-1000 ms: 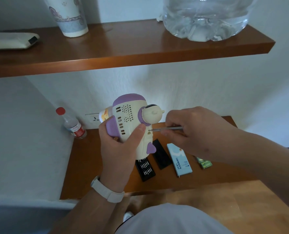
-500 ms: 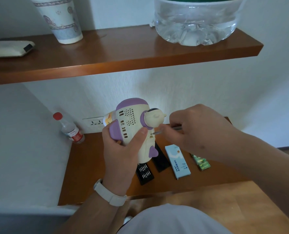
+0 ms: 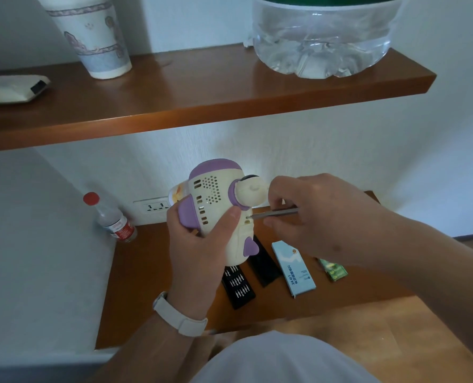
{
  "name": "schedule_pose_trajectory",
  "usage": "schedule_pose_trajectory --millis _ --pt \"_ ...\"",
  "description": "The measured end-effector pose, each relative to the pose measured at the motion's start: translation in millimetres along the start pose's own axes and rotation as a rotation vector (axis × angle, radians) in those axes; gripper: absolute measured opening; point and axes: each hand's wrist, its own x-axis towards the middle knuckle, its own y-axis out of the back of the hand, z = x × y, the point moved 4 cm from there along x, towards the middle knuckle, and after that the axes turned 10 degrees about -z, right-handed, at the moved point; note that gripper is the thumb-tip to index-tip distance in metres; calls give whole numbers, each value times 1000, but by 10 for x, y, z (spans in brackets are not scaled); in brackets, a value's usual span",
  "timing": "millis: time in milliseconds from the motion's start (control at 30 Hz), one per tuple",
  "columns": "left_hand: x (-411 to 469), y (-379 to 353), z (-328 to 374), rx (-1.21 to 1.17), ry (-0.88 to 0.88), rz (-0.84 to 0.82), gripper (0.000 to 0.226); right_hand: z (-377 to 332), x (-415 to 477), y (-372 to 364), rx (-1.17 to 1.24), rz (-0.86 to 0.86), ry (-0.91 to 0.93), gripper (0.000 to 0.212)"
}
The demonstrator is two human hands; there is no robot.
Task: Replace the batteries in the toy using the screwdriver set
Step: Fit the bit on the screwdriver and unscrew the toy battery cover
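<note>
Above the lower brown wooden shelf (image 3: 136,272), my right hand's curled fingertips (image 3: 270,223) pinch the slim silver metal screwdriver (image 3: 278,213). Its tip is set into a small recess on the back of the cream-and-purple plastic rocket-shaped toy (image 3: 216,194). That right hand (image 3: 321,217) comes in from the right of the toy. My left hand (image 3: 199,244) wraps the toy's body and holds it clear of the shelf, thumb pressed just left of the recess.

I take this step to be working the battery-door screw. To do it well, I want the shaft square to the screw and firm inward pressure so the bit cannot slip out. The turns should be small fingertip twists, with my left grip bracing against the push. Whether the bit is truly seated I cannot tell.

Below lie an open black bit case (image 3: 238,283), a pale blue carton (image 3: 293,269) and, furthest right, a small green pack (image 3: 333,268), probably the fresh batteries.
</note>
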Motion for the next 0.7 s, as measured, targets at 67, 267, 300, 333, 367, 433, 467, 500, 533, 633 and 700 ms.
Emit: schedule_pose_trajectory --millis 67,267,300,333,367,433,467,500,533,633,700 --pt "20 12 11 2 -5 -3 65 -2 20 9 -1 27 -7 26" --pt "77 35 42 -10 -19 -3 67 9 82 -3 -83 33 -26 44" --pt "82 43 45 -10 -21 -5 67 8 93 -4 -80 25 -26 43" --pt "87 48 47 -10 -23 -7 66 5 102 -5 -75 16 -24 43" --pt "92 54 45 -9 -24 -7 65 1 110 -6 -71 9 -20 43" --pt "99 64 36 -8 -23 -5 64 -11 117 -3 -66 7 -5 40" --pt "104 69 30 -9 -21 -3 64 -17 117 -1 -66 7 2 37" --pt "109 74 25 -9 -20 0 64 -22 116 1 -65 6 11 34" --pt "114 78 21 -7 -19 2 65 -30 117 2 -62 4 20 30" --pt "133 86 20 -9 -17 4 64 -66 134 13 -52 -16 51 19" --pt "141 90 23 -8 -17 2 64 -84 145 17 -51 -32 57 16"
